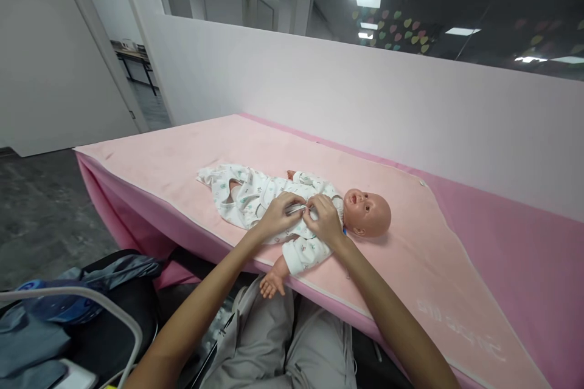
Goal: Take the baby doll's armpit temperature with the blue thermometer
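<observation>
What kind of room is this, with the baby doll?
Probably a baby-care practice room. A doll in a romper lies on a pink padded table, both hands work at its chest, and heart stickers dot the window.

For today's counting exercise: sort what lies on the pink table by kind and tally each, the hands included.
Baby doll: 1
Patterned white romper on the doll: 1
Pink cloth covering the table: 1
Hands pinching the romper front, left hand and right hand: 2
Total: 5
</observation>
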`<action>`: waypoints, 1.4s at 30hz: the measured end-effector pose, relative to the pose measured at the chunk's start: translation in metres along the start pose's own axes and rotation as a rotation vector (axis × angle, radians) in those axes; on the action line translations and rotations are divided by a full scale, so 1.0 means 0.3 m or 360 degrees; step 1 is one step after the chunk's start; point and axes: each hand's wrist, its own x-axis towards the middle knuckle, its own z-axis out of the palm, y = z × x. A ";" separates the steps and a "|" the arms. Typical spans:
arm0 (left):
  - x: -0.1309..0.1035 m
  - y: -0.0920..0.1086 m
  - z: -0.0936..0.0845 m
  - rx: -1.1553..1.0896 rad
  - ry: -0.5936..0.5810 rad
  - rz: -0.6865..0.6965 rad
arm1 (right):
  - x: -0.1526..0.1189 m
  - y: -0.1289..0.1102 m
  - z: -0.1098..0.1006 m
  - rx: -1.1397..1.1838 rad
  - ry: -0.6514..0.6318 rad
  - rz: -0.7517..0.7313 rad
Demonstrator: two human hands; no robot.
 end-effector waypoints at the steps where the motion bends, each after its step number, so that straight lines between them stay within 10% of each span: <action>1: 0.001 0.000 0.003 0.0046 -0.0003 0.0031 | -0.004 0.000 0.003 0.0032 0.0013 0.0022; 16: -0.012 -0.022 0.048 0.0512 0.0036 0.0209 | -0.025 0.011 0.019 0.0195 0.0129 0.0118; 42: -0.009 -0.013 0.028 0.0144 0.0150 0.0085 | -0.032 0.007 0.017 -0.0085 0.0002 0.0000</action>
